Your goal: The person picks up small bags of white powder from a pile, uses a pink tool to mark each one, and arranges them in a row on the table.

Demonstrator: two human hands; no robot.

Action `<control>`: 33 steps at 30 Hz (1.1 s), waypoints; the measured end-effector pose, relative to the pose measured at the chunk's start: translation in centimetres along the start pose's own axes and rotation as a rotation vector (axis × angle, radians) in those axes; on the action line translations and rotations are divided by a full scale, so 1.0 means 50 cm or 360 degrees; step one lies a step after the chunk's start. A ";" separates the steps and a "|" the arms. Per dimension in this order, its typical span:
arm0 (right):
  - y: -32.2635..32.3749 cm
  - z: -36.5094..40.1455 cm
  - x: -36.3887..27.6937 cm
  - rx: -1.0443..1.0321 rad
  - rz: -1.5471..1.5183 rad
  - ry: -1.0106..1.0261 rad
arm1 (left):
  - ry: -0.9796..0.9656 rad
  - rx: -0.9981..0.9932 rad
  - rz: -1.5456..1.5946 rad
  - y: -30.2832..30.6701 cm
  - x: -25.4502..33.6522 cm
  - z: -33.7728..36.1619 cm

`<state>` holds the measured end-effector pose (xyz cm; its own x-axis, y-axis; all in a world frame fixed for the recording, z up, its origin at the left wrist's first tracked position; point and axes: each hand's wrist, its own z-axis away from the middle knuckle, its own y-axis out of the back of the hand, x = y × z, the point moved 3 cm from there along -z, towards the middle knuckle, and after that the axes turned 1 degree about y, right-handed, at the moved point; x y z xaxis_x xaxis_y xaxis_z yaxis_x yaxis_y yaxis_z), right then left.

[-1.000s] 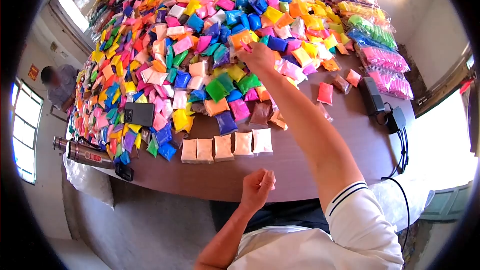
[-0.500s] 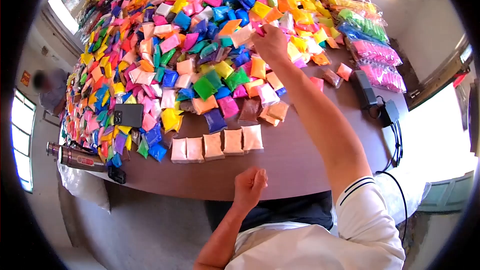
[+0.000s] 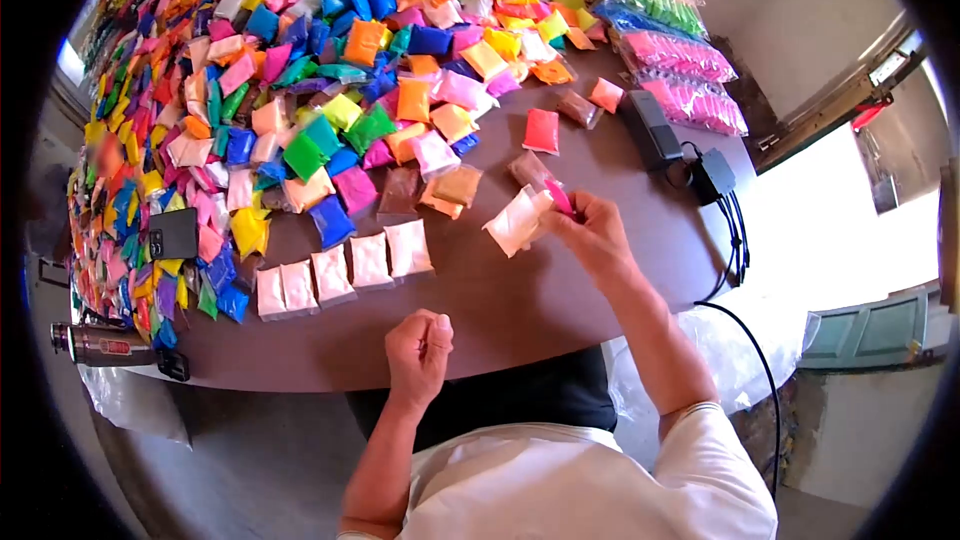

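My right hand (image 3: 592,232) pinches a pale peach packet (image 3: 516,222) and holds it over the table in front of me. A bright pink piece (image 3: 557,197) shows at its fingertips. Just behind the held packet lies a brown packet (image 3: 530,169). My left hand (image 3: 418,355) is closed in a fist near the table's front edge, thumb over the curled fingers, with nothing showing in it. Beyond it, a row of several pale pink and peach packets (image 3: 333,275) lies side by side on the table.
A big heap of coloured packets (image 3: 310,145) covers the table's back and left, with a black phone (image 3: 173,234) on it. A metal flask (image 3: 112,346) lies at the left edge. Bagged packets (image 3: 680,58), a dark device (image 3: 650,130) and a cabled adapter (image 3: 713,176) are at right.
My right hand has come back from the heap toward me, bringing the pale peach packet. The left fist stays near the table edge. The whole view has shifted.
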<state>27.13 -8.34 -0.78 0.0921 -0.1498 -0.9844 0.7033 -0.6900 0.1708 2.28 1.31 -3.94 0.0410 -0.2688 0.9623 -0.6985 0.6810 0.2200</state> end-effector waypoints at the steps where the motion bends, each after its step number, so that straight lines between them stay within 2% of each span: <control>1: 0.006 0.014 0.008 0.0062 0.0065 -0.0114 | 0.0074 -0.0024 0.0037 0.000 -0.007 0.003; 2: 0.009 0.021 0.016 0.0064 0.0067 -0.0125 | 0.0084 -0.0029 0.0040 -0.001 -0.007 0.005; 4: 0.016 0.029 0.019 0.0273 0.0101 0.0145 | 0.0066 -0.0007 0.0000 0.000 0.001 0.003; 5: 0.014 0.037 0.017 0.0266 0.0098 0.0140 | 0.0081 0.0030 -0.0014 -0.001 0.007 0.002; 7: 0.016 0.058 0.002 0.0512 -0.0044 0.0095 | 0.0076 0.0051 -0.0028 -0.001 0.005 0.003; 8: 0.012 0.068 0.001 0.0504 -0.0047 0.0094 | 0.0065 0.0065 -0.0038 -0.001 0.005 0.003; 11: -0.028 0.116 0.020 0.0204 -0.0789 -0.0120 | 0.0034 0.0077 -0.0127 -0.004 0.025 -0.002; 14: -0.085 0.170 0.015 0.0132 -0.1063 -0.0330 | 0.0056 0.0089 -0.0084 -0.013 0.048 -0.005; 18: -0.144 0.221 0.015 0.0227 -0.1256 -0.0404 | 0.0119 0.0047 0.0023 -0.027 0.018 0.014; 22: -0.160 0.253 0.028 0.0154 -0.1326 -0.0410 | -0.0110 0.0187 0.0002 -0.047 0.043 0.034; 26: -0.141 0.281 0.033 -0.0097 -0.1355 -0.0451 | -0.0111 0.0305 -0.0117 -0.054 0.040 0.051; 28: -0.126 0.291 0.024 -0.0268 -0.0985 -0.0561 | -0.0191 0.0277 -0.0196 -0.054 0.046 0.051; 29: -0.115 0.291 0.025 -0.0265 -0.0987 -0.0556 | -0.0198 0.0274 -0.0195 -0.053 0.047 0.051; 31: -0.090 0.284 0.020 -0.0207 -0.0674 -0.0270 | -0.0156 0.0146 -0.0249 -0.052 0.045 0.051; 32: -0.085 0.276 0.026 -0.0204 -0.0680 -0.0274 | -0.0153 0.0140 -0.0253 -0.051 0.046 0.053; 33: -0.074 0.261 0.026 -0.0057 -0.0375 -0.0025 | -0.0137 0.0085 -0.0297 -0.052 0.048 0.053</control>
<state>15.47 -15.23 -2.16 -0.0883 0.0015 -0.9961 0.7286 -0.6818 -0.0657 2.28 -2.91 -2.64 0.1137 -0.4456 0.8880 -0.7216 0.5773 0.3821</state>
